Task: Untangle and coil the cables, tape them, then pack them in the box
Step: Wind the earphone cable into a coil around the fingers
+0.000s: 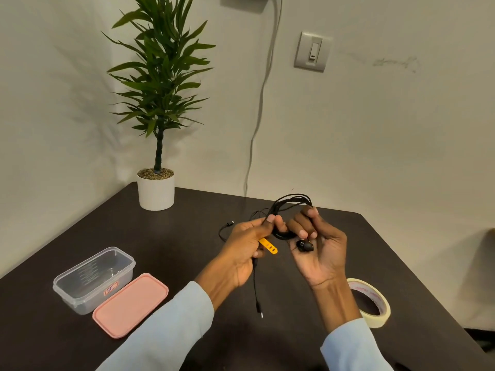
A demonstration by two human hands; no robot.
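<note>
Cables (290, 203), black, looped in a bundle, held above the dark table (187, 210): left hand (242, 246) pinches one side, right hand (320, 249) grips the other. Clear box (93, 281) stands open beside its pink lid (130, 305); tape roll (375, 303) lies near the right wrist.

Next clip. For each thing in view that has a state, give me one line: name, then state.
Clear plastic box: open, nothing inside, on the table.
Pink lid: off, flat beside the box.
Black cables: bundled in loops, held in both hands, untaped.
Masking tape roll: flat on the table, untouched.
Left hand: gripping cables.
Right hand: gripping cables.
</note>
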